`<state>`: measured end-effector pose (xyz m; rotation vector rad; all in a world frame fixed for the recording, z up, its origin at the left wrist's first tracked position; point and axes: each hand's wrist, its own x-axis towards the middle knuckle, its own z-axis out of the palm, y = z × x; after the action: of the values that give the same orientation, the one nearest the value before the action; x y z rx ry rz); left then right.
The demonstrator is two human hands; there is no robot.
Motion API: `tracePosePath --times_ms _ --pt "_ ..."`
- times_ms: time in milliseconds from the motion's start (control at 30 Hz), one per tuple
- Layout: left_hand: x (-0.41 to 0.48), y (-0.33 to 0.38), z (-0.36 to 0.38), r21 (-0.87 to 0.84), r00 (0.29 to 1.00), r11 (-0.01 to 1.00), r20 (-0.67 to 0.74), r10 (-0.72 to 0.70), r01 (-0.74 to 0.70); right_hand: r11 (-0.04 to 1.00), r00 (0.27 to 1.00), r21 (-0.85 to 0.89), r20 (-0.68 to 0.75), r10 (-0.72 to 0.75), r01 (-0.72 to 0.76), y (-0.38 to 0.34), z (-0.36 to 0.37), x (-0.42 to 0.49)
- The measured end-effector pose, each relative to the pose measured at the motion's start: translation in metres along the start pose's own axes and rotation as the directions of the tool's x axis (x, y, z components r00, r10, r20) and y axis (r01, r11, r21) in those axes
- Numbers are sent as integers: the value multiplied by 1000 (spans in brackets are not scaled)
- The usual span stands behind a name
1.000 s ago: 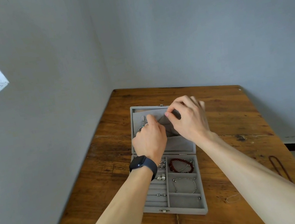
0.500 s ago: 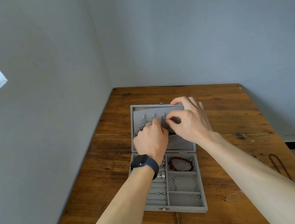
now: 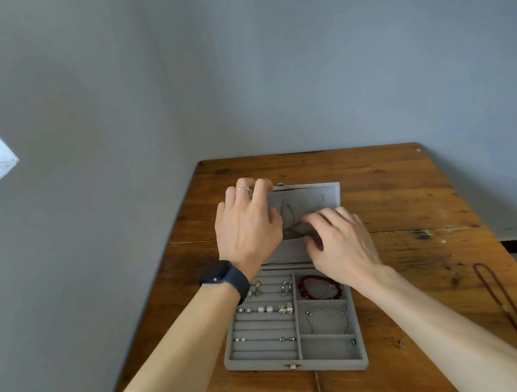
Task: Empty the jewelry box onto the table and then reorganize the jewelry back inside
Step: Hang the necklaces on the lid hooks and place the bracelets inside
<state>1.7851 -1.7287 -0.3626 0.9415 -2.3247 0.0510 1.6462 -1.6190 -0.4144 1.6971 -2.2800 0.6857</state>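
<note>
1. The jewelry box [image 3: 296,358] lies open on the worktop [image 3: 404,190], straight ahead of us; its long axis runs away from us, with the tray near and the lid [image 3: 305,196] flat at the far end.
2. Both hands are over the lid, beyond the tray; the left hand [image 3: 249,228] covers its left side and the right hand [image 3: 337,240] its near right, so the lid pocket [image 3: 286,253] lies between them.
3. A thin chain [image 3: 287,211] runs down the lid toward us into the pocket's dark mouth; the right hand is the nearer to that spot.
4. The left hand is spread, fingers fairly straight, pressing on the lid; it grips nothing.
5. The right hand is curled, thumb below and fingers above, pinching the pocket's edge; whether the chain is in that pinch we cannot tell.
6. We judge the emptying barely begun; the red bead bracelet [image 3: 319,287], silver bracelet [image 3: 327,320] and earrings [image 3: 263,309] sit in the tray; a brown cord necklace [image 3: 503,301] lies on the worktop, well apart to the right.
</note>
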Motion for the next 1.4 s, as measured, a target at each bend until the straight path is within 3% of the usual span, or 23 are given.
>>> tracePosePath --times_ms 67,133,233,267,333,500,633,767,933,1167,1400 --pt "11 -11 -5 -22 994 996 68 -84 86 995 998 92 66 24 -30 -6 -3 2" --pt "19 -19 -10 -161 949 946 193 -248 280 986 989 159 146 17 -40 -11 -5 3" --pt "27 -36 -9 -448 778 654 493 -389 610 981 970 191 243 -16 -32 -13 -4 5" --pt "28 -42 -7 -494 738 561 554 -385 664 975 967 215 256 -11 -46 -12 -4 5" --pt "26 -52 -4 -525 718 500 586 -375 689 963 969 259 248 9 -75 -8 -6 6" --pt "22 -69 -3 -577 790 542 485 -374 611 995 994 95 113 15 -26 -7 -5 0" --pt "20 -72 -5 -564 857 646 379 -350 514 1000 983 -22 184 -5 9 -21 0 -3" --pt "14 -68 -9 -524 897 731 311 -313 437 1000 966 -13 258 -11 15 -33 6 -6" --pt "5 -62 -20 -535 914 750 325 -242 388 995 989 83 143 36 -48 -32 5 -19" --pt "2 -58 -29 -515 887 744 399 -232 426 986 998 153 41 55 -61 -26 -12 -41" --pt "-29 -15 -41 -298 983 947 165 -76 123 981 993 174 -61 101 -89 -11 -36 -79"
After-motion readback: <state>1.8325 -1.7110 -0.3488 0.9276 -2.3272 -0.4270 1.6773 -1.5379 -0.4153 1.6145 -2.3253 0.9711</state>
